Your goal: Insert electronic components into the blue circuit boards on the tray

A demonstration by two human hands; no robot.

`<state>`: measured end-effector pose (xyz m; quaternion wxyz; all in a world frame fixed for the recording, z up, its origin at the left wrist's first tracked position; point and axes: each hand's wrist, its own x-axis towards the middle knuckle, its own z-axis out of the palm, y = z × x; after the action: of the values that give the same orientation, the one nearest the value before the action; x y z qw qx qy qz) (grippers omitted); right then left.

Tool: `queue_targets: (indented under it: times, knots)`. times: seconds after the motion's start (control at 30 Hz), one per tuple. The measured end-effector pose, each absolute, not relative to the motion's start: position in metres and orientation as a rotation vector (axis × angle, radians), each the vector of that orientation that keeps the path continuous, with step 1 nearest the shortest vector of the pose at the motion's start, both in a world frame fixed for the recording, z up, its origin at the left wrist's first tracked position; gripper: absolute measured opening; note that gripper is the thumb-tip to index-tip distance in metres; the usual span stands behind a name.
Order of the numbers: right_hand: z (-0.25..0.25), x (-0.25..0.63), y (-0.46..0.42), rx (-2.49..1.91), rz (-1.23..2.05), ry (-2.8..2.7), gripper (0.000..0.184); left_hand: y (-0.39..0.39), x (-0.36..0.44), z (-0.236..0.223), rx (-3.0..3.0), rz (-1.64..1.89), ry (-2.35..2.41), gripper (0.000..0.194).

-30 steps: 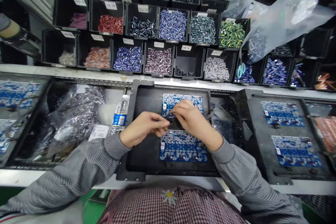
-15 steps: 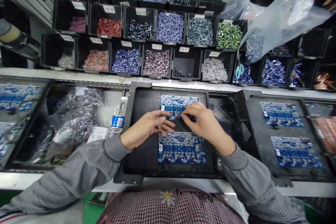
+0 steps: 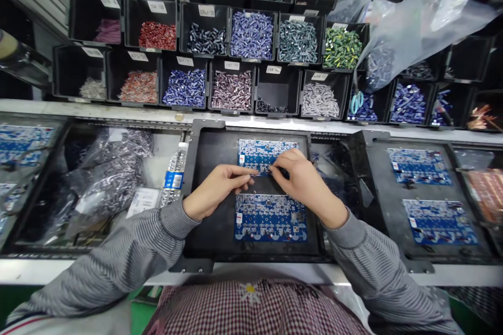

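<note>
Grip unclear, left hand [image 3: 216, 191], right hand [image 3: 302, 186], both at blue circuit board [image 3: 255, 152]

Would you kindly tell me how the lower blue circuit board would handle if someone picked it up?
The lower blue circuit board looks thin and flat, so it will probably feel stiff rather than floppy. It is probably light for its size. The small parts across its face look easy to knock.

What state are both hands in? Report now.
Left hand: fingertips at the circuit board; any hold cannot be told.
Right hand: pinching at that board; what it holds cannot be told.
</note>
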<state>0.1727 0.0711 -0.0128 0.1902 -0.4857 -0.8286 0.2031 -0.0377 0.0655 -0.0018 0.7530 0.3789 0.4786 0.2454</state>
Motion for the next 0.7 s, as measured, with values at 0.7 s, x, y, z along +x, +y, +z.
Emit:
queue_targets:
  times: [0.7]
  knots:
    - [-0.0177,0.1722,0.0703,-1.375,0.534,-2.315,0.018,0.0678,-0.0362,0.0002,0.875,0.515,1.117,0.017]
